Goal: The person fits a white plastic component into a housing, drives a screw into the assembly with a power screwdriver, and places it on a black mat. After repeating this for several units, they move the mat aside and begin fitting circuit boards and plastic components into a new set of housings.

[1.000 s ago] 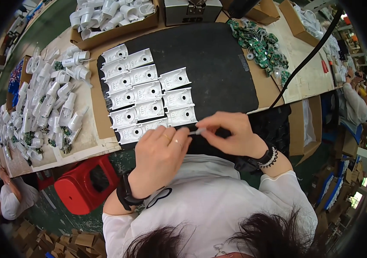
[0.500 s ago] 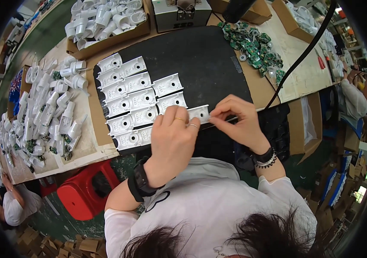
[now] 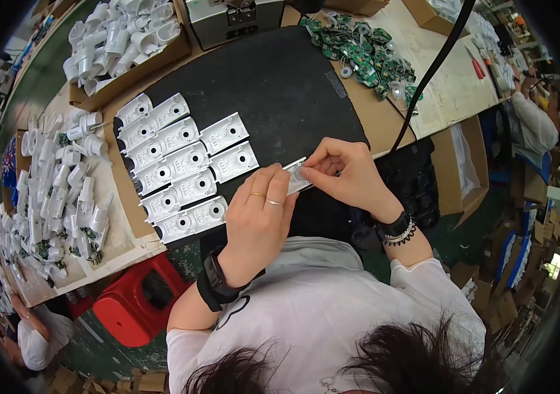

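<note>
White half-round plastic shells [image 3: 191, 157], each with a dark round hole, lie hollow side up in staggered rows on a black mat [image 3: 280, 85]. At the near right end of these rows, my left hand [image 3: 257, 207] lies over one white plastic shell [image 3: 298, 175], its fingers together and gripping it. Thumb and fingertips of my right hand [image 3: 349, 172] are pinched at the right end of that same shell, over the place of its hole. Whatever sits between those fingertips is too small to make out.
Green circuit boards with wires [image 3: 365, 56] are heaped at the far right. A cardboard box [image 3: 129, 72] of white plastic parts stands far left, beside a metal case [image 3: 234, 26]. Assembled white units [image 3: 63, 190] pile up at left. A black cable [image 3: 434, 69] crosses at right.
The whole view has turned, so the mat and shells appear farther left. My right fingertips have come from just beyond the shell's right end to over it. My left hand stays on the shell.
</note>
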{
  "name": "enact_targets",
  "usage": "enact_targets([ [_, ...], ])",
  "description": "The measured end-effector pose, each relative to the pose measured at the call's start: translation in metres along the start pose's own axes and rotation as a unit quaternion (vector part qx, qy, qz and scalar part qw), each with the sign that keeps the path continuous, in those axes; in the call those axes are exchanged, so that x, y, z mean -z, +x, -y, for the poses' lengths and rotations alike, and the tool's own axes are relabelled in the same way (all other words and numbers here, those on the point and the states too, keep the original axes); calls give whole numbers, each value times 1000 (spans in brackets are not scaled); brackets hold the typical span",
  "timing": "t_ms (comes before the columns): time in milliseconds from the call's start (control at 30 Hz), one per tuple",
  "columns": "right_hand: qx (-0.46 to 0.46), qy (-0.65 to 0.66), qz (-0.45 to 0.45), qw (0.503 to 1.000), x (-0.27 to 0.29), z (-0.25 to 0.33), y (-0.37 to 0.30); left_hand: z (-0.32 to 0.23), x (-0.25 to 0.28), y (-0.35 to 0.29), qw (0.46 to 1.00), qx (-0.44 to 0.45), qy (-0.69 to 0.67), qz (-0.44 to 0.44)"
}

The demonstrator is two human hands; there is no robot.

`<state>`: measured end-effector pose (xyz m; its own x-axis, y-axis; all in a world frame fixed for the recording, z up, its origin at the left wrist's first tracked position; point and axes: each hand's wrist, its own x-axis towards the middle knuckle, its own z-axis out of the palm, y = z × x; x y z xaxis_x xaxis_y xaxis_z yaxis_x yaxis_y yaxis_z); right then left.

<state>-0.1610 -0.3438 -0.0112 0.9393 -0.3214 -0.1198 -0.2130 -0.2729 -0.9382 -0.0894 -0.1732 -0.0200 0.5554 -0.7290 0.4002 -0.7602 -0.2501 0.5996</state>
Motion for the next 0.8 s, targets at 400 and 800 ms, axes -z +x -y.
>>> enact_targets([
  [400,-15,-17,-36,999,-8,3,1,4,-8,-7,1000,-10,-8,-22],
  [800,151,-96,102,979,17,-3,7,0,1,0,998,-19,56,27],
])
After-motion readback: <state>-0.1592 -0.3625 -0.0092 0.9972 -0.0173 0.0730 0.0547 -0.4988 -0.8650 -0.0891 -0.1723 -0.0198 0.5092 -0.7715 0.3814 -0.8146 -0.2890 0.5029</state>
